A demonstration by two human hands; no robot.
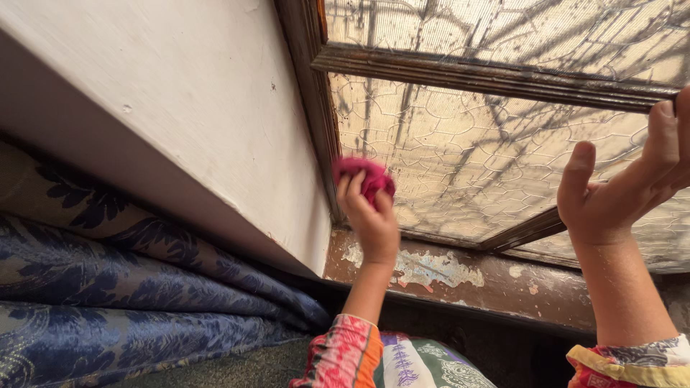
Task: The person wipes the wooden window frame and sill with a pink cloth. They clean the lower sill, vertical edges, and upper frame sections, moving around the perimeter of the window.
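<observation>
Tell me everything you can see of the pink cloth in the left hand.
The pink cloth is a small, deep pink rag, soft fabric by its look, bunched into a wad. The left hand grips it from below with the fingers curled round it, arm raised. It is held up against the lower left corner of the patterned window pane, next to the dark wooden frame. Its edges are slightly blurred.

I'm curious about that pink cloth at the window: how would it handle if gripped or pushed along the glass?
The pink cloth is bunched in the left hand, so it is probably soft and floppy. It looks light for its size. Against the textured glass pane it would likely drag rather than slide.
</observation>
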